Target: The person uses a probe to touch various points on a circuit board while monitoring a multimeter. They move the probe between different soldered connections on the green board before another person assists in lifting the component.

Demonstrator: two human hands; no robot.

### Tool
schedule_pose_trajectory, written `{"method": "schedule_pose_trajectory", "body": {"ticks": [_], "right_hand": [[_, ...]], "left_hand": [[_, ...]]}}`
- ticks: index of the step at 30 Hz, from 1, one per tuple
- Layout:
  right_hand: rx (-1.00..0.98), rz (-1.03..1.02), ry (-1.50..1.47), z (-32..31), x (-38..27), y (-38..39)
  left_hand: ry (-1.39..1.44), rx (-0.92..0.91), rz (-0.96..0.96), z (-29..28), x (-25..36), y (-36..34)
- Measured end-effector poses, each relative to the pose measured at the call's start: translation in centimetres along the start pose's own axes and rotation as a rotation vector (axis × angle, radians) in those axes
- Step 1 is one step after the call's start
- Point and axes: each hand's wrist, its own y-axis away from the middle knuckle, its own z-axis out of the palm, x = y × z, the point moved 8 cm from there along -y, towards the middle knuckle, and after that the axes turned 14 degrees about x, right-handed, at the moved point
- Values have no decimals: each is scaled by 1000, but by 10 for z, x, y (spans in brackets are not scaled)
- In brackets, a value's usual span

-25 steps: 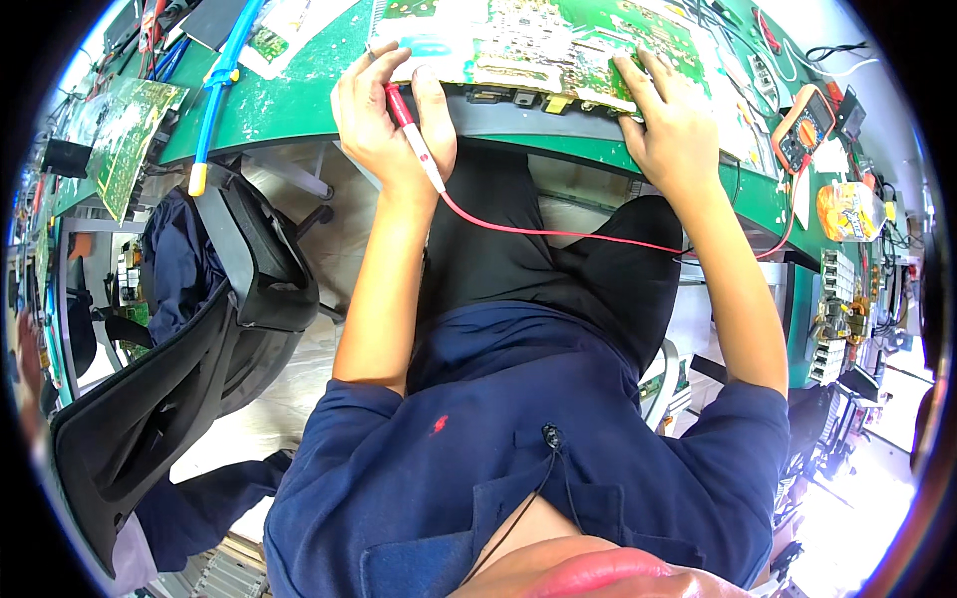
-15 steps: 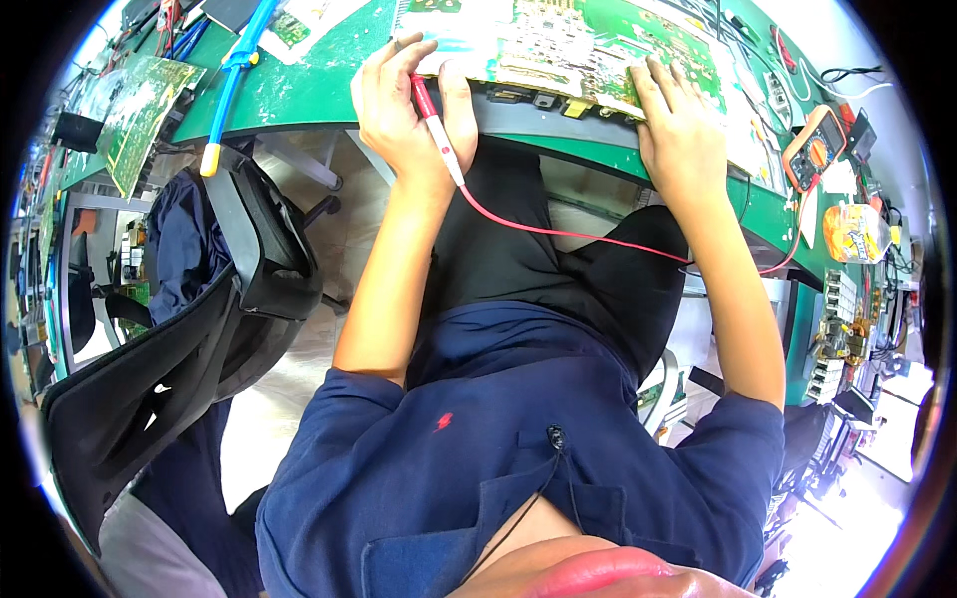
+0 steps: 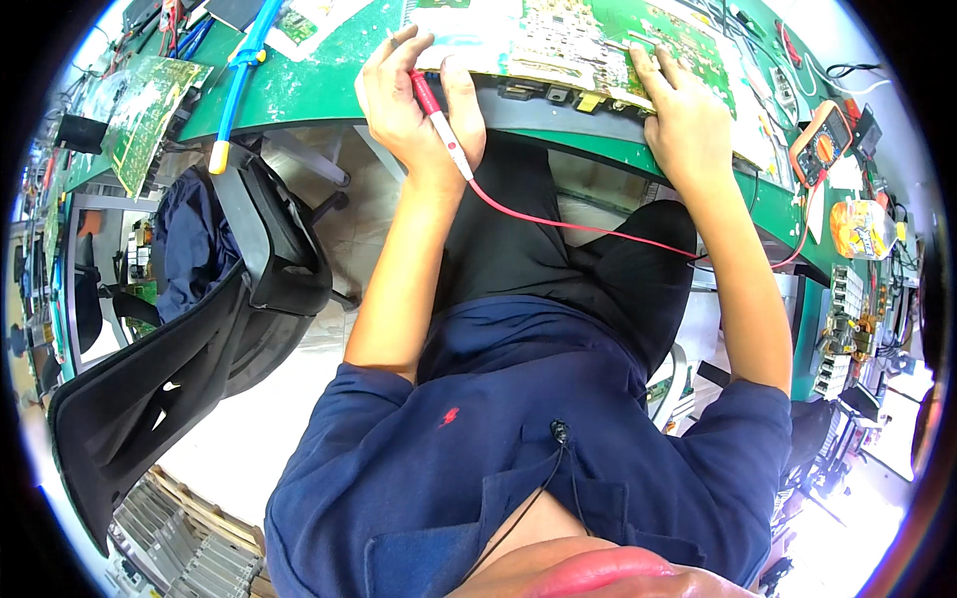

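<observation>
My left hand is at the near edge of the green bench, its fingers curled round a red and white multimeter test probe. The probe slants across the palm, and its tip is hidden by the fingers. A red lead runs from its lower end across my lap to the right. Along the bench edge lies a large green circuit board with dark and yellow parts under its near side. My right hand lies on the board's right part, index and middle fingers stretched out over it. The other fingers are partly hidden.
An orange multimeter stands on the right, beside an orange and white packet. At left are a blue tube with a yellow tip, another circuit board and a black chair. Cables lie at the back right.
The whole view has shifted slightly. My right fingers are drawn closer together on the board; my left hand still holds the probe in much the same pose.
</observation>
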Motion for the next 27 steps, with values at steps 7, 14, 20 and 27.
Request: {"method": "schedule_pose_trajectory", "body": {"ticks": [7, 14, 20, 27], "right_hand": [[-45, -61, -165, -20, 20, -38], [-384, 36, -292, -27, 58, -111], [-607, 379, -264, -5, 94, -172], [-205, 285, -85, 22, 146, -214]], "left_hand": [[90, 93, -188, -4, -11, 4], [36, -16, -193, -2, -10, 6], [25, -58, -185, 0, -10, 6], [54, -5, -194, 4, -3, 6]]}}
